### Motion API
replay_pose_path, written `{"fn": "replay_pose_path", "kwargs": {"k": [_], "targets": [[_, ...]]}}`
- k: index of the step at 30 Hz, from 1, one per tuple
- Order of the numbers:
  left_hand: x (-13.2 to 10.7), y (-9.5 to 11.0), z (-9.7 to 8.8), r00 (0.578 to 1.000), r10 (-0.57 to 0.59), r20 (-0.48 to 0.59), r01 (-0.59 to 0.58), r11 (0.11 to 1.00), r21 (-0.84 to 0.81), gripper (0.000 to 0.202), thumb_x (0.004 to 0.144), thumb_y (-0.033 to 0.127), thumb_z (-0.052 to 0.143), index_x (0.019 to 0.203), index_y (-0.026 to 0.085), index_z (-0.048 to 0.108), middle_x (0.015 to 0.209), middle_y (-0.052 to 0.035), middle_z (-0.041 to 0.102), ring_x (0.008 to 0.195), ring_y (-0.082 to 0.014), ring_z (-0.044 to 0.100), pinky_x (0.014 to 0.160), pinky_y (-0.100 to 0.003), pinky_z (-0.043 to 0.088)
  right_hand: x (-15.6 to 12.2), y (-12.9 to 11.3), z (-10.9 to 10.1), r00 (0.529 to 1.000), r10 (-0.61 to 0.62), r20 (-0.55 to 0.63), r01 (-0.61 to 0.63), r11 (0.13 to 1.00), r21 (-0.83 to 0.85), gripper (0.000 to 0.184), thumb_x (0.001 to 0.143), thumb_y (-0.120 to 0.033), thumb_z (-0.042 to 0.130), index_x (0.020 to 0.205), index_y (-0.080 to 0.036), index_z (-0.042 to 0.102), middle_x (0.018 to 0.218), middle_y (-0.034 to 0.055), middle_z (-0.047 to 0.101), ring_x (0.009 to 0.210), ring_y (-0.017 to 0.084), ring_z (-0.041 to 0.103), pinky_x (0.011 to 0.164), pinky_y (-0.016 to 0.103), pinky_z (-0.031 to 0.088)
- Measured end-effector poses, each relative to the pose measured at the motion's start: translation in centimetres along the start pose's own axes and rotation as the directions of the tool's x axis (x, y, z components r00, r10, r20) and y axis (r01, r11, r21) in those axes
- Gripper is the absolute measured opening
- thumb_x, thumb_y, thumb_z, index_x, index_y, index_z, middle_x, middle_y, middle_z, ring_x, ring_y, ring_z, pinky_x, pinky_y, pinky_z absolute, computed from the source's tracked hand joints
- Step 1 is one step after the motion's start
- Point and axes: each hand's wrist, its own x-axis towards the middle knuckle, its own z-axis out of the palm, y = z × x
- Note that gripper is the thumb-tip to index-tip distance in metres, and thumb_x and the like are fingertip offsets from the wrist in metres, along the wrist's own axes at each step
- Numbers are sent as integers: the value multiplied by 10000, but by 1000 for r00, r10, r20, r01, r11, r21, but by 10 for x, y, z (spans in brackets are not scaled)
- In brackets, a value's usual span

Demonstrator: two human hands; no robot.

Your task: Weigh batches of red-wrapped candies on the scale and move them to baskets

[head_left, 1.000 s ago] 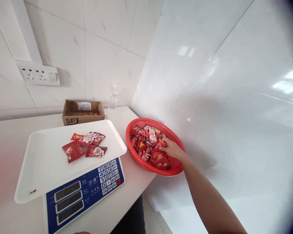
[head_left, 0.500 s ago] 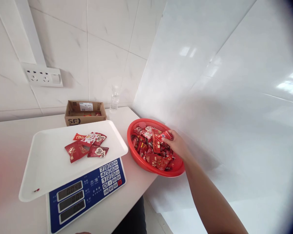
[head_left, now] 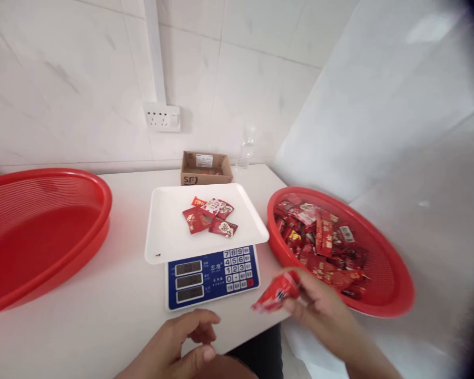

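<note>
Between the thumb and fingers of my right hand (head_left: 319, 305) is a red candy packet (head_left: 277, 292), held in front of the scale's lower right corner. My left hand (head_left: 181, 342) hovers at the table's front edge, fingers curled but apart, nothing in it. A digital scale (head_left: 211, 281) with a blue keypad panel carries a white tray (head_left: 168, 223). On that tray several red candy packets (head_left: 197, 219) lie in a loose, overlapping cluster. To the right, a red plastic basket (head_left: 383, 273) holds a heap of similar wrapped packets (head_left: 324, 231).
A second red basket (head_left: 102, 210) stands at the left. Behind the scale are a small cardboard box (head_left: 205, 180) with some red bits inside and a clear plastic bottle (head_left: 245, 150). A wall socket (head_left: 163, 118) is above; a pale wall closes off the right side.
My right hand has come out of the right basket with a red packet, toward the scale's front. My left hand has risen into view. The view has swung left, revealing the second basket.
</note>
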Motion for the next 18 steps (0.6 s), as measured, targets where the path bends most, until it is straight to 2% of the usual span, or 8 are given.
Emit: {"fn": "replay_pose_path", "kwargs": {"k": [2,4,6,8,12,15,18], "targets": [[2,-1,-1,997,-1,77,1,1000,3,423,802,512,574,1138,255,584,1019,-42,669,927,-195,589,835,-275,465,-4,-8,40,978,-11,206,-7,996,86,252,805,-447,589,886,-208,596,837,30,672,764,184,614,687,292,486],[3,0,-3,987,-3,158,3,1000,0,386,799,506,584,1045,210,605,992,-53,659,884,-194,578,780,-267,458,-5,-13,71,962,-3,272,-9,999,43,225,822,-428,575,850,-205,579,797,10,653,719,156,578,648,261,453],[2,1,-3,983,-15,183,11,1000,22,319,831,492,545,885,182,603,877,-36,638,775,-162,548,695,-239,433,-4,-14,89,959,-44,281,43,999,9,249,857,-449,523,836,-203,558,783,5,634,691,139,544,623,246,424],[1,1,-4,986,-41,162,31,997,65,324,870,481,482,789,178,563,791,-12,596,696,-133,494,636,-220,393,-4,-13,94,949,-114,293,114,993,17,303,897,-481,444,833,-203,547,797,14,626,698,136,536,628,246,415],[-3,-2,-4,978,-52,201,34,995,91,319,878,470,471,761,179,529,779,7,544,674,-117,450,613,-209,355,-6,-7,91,933,-189,306,207,978,-29,366,947,-460,347,776,-202,542,747,11,608,673,124,529,614,236,395],[-2,-3,-2,976,-26,217,15,999,51,349,824,517,537,744,178,523,761,20,504,657,-113,421,588,-207,335,-7,-3,93,954,-195,229,226,967,-117,416,960,-435,325,645,-196,457,619,-13,533,561,100,466,526,219,337],[1,-2,-1,976,-28,216,24,999,23,400,771,572,581,741,179,511,741,32,483,649,-110,401,566,-205,313,-8,-1,97,957,-230,177,259,953,-158,435,963,-430,309,608,-199,407,575,-20,501,519,93,436,489,218,305]]}}
